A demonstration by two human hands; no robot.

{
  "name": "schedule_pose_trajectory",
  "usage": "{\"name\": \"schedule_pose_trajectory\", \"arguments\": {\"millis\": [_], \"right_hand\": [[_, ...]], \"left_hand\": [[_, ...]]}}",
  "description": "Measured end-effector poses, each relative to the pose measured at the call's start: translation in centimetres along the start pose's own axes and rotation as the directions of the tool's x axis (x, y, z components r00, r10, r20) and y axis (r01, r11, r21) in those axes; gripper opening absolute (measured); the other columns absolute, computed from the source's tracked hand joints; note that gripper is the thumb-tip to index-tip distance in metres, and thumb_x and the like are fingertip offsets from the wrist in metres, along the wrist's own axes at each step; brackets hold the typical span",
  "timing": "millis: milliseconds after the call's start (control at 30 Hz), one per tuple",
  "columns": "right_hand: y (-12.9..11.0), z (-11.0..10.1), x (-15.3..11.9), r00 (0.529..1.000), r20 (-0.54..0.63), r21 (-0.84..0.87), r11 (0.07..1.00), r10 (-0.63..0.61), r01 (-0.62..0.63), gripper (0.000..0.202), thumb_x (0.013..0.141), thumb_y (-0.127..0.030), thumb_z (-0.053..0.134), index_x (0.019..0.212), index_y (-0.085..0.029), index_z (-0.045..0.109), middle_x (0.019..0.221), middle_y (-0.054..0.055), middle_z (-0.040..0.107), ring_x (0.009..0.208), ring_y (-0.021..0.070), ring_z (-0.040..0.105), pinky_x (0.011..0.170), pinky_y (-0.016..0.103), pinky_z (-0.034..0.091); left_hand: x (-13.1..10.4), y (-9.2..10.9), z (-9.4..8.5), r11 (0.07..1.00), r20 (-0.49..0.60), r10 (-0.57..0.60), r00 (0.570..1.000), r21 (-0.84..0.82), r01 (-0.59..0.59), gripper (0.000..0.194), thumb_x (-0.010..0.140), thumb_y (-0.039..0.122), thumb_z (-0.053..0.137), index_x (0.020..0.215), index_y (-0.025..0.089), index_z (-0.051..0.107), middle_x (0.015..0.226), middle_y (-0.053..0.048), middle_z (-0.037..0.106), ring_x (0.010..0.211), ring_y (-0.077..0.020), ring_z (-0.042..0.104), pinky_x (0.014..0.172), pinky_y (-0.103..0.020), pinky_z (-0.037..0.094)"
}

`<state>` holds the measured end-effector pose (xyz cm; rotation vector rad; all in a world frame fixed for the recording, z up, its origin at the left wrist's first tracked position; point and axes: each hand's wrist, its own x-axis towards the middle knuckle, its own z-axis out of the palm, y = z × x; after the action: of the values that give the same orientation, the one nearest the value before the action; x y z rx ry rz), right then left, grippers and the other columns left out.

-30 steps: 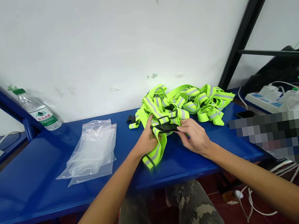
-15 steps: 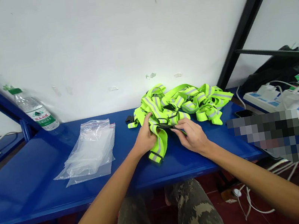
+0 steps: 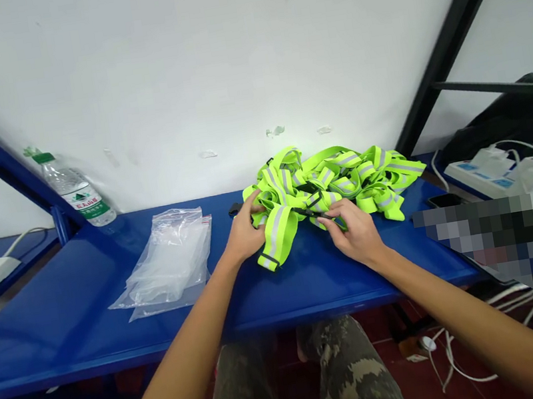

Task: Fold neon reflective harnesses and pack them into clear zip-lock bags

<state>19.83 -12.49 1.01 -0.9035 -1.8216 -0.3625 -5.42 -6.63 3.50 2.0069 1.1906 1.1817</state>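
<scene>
A tangled heap of neon yellow straps with grey reflective stripes lies on the blue table against the wall. My left hand is at the heap's left side, its fingers curled on a strap. A strap end with a black slider hangs toward me beside that hand. Between my hands runs a black strap piece. Its right end is pinched between the thumb and fingers of my right hand. A black buckle pokes out behind my left hand.
Clear plastic zip bags lie left on the blue table. A water bottle leans at the back left. To the right are a phone, a power strip, white cables and a blurred-out patch. Black frame bars rise at the back right.
My left hand has loosened somewhat and shifted left from the black piece onto the strap. The hanging strap end has swung slightly up and left. The camera view has shifted a little.
</scene>
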Motion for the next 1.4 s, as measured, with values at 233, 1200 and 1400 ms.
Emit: {"name": "schedule_pose_trajectory", "arguments": {"millis": [233,1200,1400], "right_hand": [[0.0,0.1,0.1,1.000,0.005,-0.077,0.997,-0.012,0.013,0.004,0.091,-0.019,0.058,0.094,-0.020,0.057,0.087,0.009,0.063,0.082,0.0227,0.062,0.071,0.036,0.052],[0.1,-0.5,0.5,0.970,0.236,-0.149,0.984,-0.056,0.093,0.024,0.093,-0.025,0.056,0.115,-0.018,0.061,0.109,0.014,0.065,0.098,0.0259,0.064,0.081,0.039,0.055],[-0.6,-2.6,3.1,0.867,0.496,-0.143,0.979,-0.056,0.145,0.067,0.081,-0.049,0.067,0.140,-0.024,0.048,0.156,0.015,0.032,0.140,0.0413,0.033,0.108,0.061,0.034]], "left_hand": [[-1.2,4.5,1.3,0.959,-0.057,0.271,0.961,0.102,-0.265,0.049,0.087,0.032,0.058,0.134,0.019,0.054,0.121,-0.010,0.063,0.118,-0.0257,0.053,0.108,-0.040,0.036],[-1.7,4.3,2.4,0.757,0.188,0.314,0.931,0.542,-0.365,0.038,0.088,0.011,0.051,0.125,0.015,0.061,0.107,-0.011,0.072,0.101,-0.0263,0.065,0.089,-0.041,0.053],[-0.4,5.3,0.9,0.833,0.246,0.345,0.906,0.363,-0.416,0.041,0.090,0.009,0.047,0.130,0.017,0.056,0.118,-0.008,0.071,0.106,-0.0205,0.067,0.094,-0.034,0.051]]}}
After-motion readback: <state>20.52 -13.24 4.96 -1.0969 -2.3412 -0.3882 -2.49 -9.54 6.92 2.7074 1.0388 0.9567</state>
